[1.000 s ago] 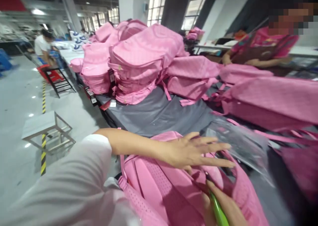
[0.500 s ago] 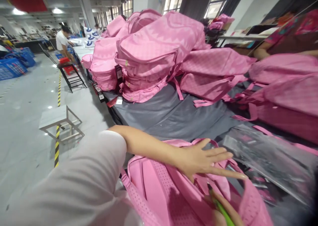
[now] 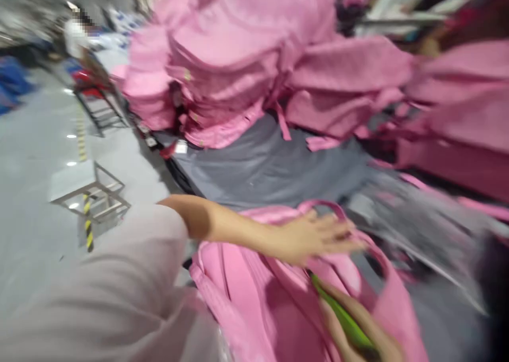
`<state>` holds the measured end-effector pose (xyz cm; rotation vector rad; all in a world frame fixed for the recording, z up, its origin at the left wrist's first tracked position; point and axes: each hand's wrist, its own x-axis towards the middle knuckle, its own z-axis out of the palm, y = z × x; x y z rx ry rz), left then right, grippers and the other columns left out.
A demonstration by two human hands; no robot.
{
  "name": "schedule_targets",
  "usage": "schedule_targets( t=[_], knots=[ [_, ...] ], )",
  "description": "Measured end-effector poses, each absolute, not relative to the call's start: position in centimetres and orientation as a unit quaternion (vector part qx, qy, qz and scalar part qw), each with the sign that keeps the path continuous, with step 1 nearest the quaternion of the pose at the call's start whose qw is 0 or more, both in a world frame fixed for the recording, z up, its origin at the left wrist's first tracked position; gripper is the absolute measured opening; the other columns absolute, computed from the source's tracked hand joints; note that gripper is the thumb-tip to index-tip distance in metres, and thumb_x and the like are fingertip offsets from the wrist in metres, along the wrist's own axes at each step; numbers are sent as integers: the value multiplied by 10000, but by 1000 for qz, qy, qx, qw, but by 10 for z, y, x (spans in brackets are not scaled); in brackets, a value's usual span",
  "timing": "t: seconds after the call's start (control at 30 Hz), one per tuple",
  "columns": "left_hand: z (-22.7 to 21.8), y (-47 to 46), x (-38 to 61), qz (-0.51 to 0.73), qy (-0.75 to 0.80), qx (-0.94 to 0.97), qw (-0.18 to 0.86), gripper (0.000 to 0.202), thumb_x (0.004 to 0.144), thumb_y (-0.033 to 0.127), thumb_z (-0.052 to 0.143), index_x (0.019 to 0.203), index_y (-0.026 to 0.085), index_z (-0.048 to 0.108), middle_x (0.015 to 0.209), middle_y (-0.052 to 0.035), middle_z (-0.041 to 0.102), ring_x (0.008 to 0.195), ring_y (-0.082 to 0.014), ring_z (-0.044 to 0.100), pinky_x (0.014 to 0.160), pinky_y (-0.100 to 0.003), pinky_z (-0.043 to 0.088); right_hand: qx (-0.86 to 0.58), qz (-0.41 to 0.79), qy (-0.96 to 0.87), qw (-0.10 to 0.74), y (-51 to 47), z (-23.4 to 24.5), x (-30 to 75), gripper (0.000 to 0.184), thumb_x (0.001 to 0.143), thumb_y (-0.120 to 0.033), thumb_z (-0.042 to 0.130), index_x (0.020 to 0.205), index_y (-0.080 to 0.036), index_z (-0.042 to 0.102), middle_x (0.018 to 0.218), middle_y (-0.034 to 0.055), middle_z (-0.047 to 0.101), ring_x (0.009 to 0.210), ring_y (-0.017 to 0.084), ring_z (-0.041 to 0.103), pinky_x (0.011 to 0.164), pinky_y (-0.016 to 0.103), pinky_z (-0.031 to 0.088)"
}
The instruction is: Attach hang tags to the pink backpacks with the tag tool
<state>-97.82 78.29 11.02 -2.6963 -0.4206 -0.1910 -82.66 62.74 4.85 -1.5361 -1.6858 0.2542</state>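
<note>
A pink backpack [image 3: 248, 282] lies in front of me with its straps and padded back facing up. My left hand [image 3: 308, 238] reaches across its upper part, palm down and fingers spread, somewhat blurred; it appears to rest on the fabric. Low in the view, my right hand [image 3: 384, 327] closes around a slim green tool [image 3: 345, 315] with a dark tip. That tip points toward the pack near my left palm. The tool's exact kind is unclear. One pink strap [image 3: 400, 303] curves along the pack's right side.
Stacked pink backpacks [image 3: 234, 49] stand across the grey-covered table [image 3: 254, 163], with more packs [image 3: 465, 134] at right. A clear plastic bag [image 3: 413, 219] lies right of the pack. Left on the floor are a stool [image 3: 75, 182] and, farther off, a person [image 3: 75, 38].
The view has tilted downward and blurred. My left hand has drawn slightly back to the left, fingers still spread. My right hand still holds the green tool, its tip now nearer my left palm.
</note>
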Motion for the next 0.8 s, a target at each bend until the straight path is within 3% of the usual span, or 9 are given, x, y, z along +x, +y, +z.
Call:
schedule_targets(
  t=[0.07,0.17,0.23,0.33,0.43,0.53,0.7,0.8],
  knots=[
    [104,786,-975,-81,-171,-971,147,854,878,534,601,1590,164,309,1628,-140,355,1459,-354,397,1108,-495,450,-614,188,-683,349,622,69,-832,300,913,-418,626,1184,-321,709,1116,60,776,1002,275,755,834,432,647],
    [94,795,-964,-73,-188,-974,102,935,801,435,734,1579,122,320,1599,-190,381,1309,-381,518,1090,-498,425,-648,240,-636,343,628,85,-831,285,940,-393,608,1162,-253,719,1160,63,763,1068,247,732,934,419,604],
    [91,798,-959,-61,-182,-977,93,931,795,384,747,1576,110,320,1561,-195,429,1221,-361,555,1065,-484,422,-669,259,-603,350,633,90,-827,299,936,-380,608,1176,-225,698,1135,62,769,1012,227,742,879,372,609],
    [92,796,-957,-52,-177,-978,95,919,818,362,721,1581,84,291,1502,-199,479,1181,-354,543,1000,-467,438,-673,301,-592,326,640,100,-819,269,918,-365,611,1115,-203,699,978,37,785,796,178,737,665,263,582],
    [92,796,-956,-45,-181,-977,99,907,806,302,713,1577,79,290,1477,-199,487,1159,-351,538,983,-471,434,-640,353,-628,268,649,108,-812,243,911,-365,616,1075,-231,736,994,18,789,804,170,732,681,259,575],
    [90,798,-953,-43,-182,-979,86,874,801,266,703,1567,90,319,1471,-199,490,1146,-350,540,983,-478,428,-639,319,-660,232,655,109,-812,271,904,-365,633,1131,-255,733,1068,25,789,886,204,750,769,314,591],
    [90,800,-949,-24,-185,-980,64,955,767,257,743,1583,94,274,1519,-210,447,1148,-359,548,991,-499,434,-641,178,-717,207,649,104,-822,187,936,-218,569,995,-216,746,971,72,790,814,229,743,748,356,579],
    [90,799,-949,-39,-186,-981,32,952,776,284,745,1584,126,266,1537,-205,430,1223,-384,528,1045,-543,411,-647,143,-723,198,642,103,-827,223,922,-159,559,1071,-196,721,1034,90,783,877,245,737,807,395,581]
  ],
)
